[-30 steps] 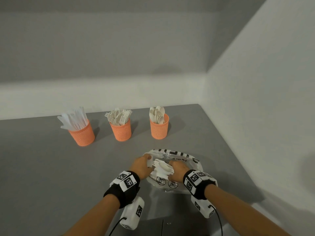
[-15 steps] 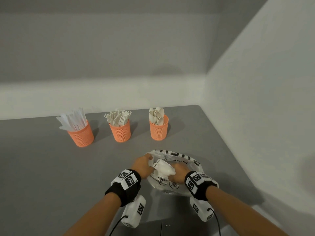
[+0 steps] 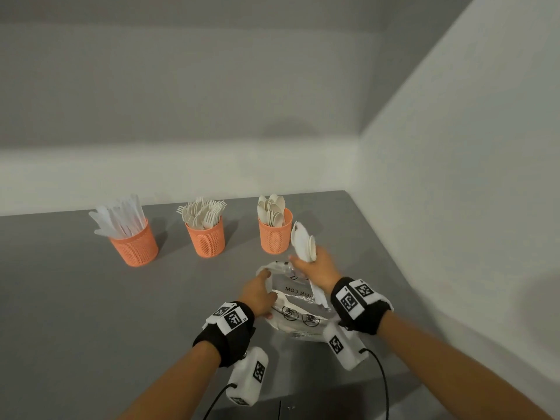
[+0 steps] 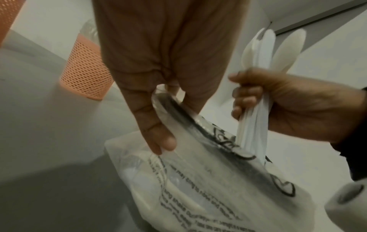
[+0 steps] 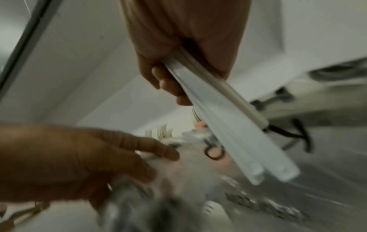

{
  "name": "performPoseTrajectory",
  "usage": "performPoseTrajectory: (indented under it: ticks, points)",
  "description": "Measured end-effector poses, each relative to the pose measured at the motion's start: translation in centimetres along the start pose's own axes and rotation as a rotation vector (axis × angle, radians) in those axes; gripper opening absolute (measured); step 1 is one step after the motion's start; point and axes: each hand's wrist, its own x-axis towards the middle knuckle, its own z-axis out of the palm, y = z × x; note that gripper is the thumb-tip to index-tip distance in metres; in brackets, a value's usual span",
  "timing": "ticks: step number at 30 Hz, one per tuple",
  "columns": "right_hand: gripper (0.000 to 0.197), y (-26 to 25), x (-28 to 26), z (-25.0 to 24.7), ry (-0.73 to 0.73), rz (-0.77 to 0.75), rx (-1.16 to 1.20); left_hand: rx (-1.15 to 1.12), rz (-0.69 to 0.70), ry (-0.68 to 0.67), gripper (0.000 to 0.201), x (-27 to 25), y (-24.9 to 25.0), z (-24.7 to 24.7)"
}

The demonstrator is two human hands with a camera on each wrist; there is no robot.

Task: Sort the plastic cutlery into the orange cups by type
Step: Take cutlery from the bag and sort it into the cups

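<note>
Head view shows the right hand [image 3: 318, 268] clenched round a small bundle of white plastic spoons [image 3: 303, 242], bowls up and handles trailing below the fist, lifted clear above the crinkled clear plastic bag with black print [image 3: 298, 310] that lies on the grey tabletop [image 3: 75, 298]. The left hand [image 3: 257, 294] pinches the bag's near-left rim between thumb and fingers, holding its mouth open; more pale cutlery seems to lie inside, though blur makes the types hard to tell. Beyond the bag stand three orange mesh cups: the orange mesh cup of spoons [image 3: 275, 234] directly behind it and just beside the raised bundle, the orange mesh cup of forks [image 3: 206, 239] behind and to the bag's left, the orange mesh cup of knives [image 3: 135, 248] furthest left. Such spoons are likely very light, stiff but springy, and smooth enough to slide against each other, so a loose bundle may fan out or shed one. Gripping mid-handle, as now, with the bowls nested, looks soundest. The bag is thin and limp and will probably shift unless pinned.
</note>
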Motion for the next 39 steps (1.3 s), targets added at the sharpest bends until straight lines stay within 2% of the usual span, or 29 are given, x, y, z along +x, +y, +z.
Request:
performPoseTrajectory:
  ticks: [3,6,8,10,13,16,20,23,27,30,33,36,38,39]
  points:
    - [0.025,-1.8,1.2,-0.7,0.062,-0.004,0.156,-0.079,0.033,0.003,0.055,0.3,0.6,-0.1]
    - [0.026,-3.1,1.9,-0.7,0.101,0.021,0.338,-0.016,0.119,0.156,0.036,0.4,1.0,-1.1]
    - [0.027,-3.7,2.2,-0.2,0.120,0.031,0.443,-0.191,0.162,0.241,0.016,0.2,1.3,-1.9]
    - [0.029,-4.5,2.6,0.8,0.132,0.029,0.548,-0.475,0.100,0.261,0.016,-0.1,1.2,-3.0]
    - [0.019,-5.4,3.5,3.0,0.153,0.057,0.668,-0.967,-0.121,0.151,0.025,-0.3,0.4,-4.4]
    - [0.021,-6.3,4.5,5.6,0.232,0.041,0.669,-1.256,-0.286,0.014,0.039,-0.5,-0.9,-5.9]
    - [0.024,-8.6,4.8,8.8,0.266,0.001,0.600,-1.472,-0.359,-0.069,0.057,-0.2,-2.3,-7.8]
    - [0.025,-9.6,5.0,11.5,0.254,-0.055,0.556,-1.597,-0.329,-0.119,0.063,0.1,-2.2,-9.5]
    - [0.021,-9.5,5.5,14.9,0.247,-0.041,0.552,-1.566,-0.191,-0.198,0.059,0.6,-2.2,-11.9]
    - [0.023,-9.8,6.1,16.6,0.237,0.041,0.578,-1.353,-0.167,-0.211,0.063,0.8,-2.9,-13.4]
    - [0.023,-10.1,7.0,17.7,0.282,0.060,0.508,-1.086,-0.070,-0.179,0.065,1.0,-3.8,-15.0]
    - [0.011,-9.7,7.8,19.6,0.249,0.058,0.340,-0.822,0.130,-0.111,0.048,1.4,-4.5,-17.3]
    - [0.013,-9.4,7.7,20.7,0.169,0.064,0.258,-0.683,0.173,-0.041,0.067,2.0,-4.7,-18.6]
    - [0.023,-9.1,7.7,21.2,0.135,0.070,0.231,-0.664,0.174,-0.018,0.063,2.3,-4.8,-19.1]
